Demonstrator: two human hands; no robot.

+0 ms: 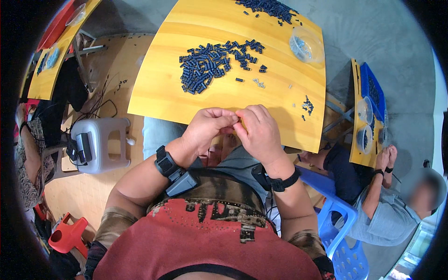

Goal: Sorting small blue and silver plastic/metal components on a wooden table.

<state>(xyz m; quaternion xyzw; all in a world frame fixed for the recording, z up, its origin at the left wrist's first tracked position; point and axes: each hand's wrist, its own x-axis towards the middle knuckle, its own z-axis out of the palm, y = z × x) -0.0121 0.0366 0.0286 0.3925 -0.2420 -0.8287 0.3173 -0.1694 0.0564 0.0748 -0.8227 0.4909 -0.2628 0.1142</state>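
Observation:
Just over the near edge of the yellow table (158, 100), my left hand (210, 126) and my right hand (259, 133) meet at the fingertips. Both are closed in a pinch; whatever sits between the fingers is too small and covered to name. Beyond them lies a heap of small black cylindrical pieces (203, 68), with a single black piece (239, 80) lying apart on its near side. Tiny silvery bits (259, 83) are scattered close to that piece. To the right of my right hand is a cluster of small dark parts (307, 106).
A clear bowl (318, 44) with small silvery parts stands at the table's far right, near another black heap (268, 9). A grey plastic stool (100, 144) is at left, a blue chair (333, 210) at right. Co-workers sit at tables on both sides; one table holds a blue tray (367, 77).

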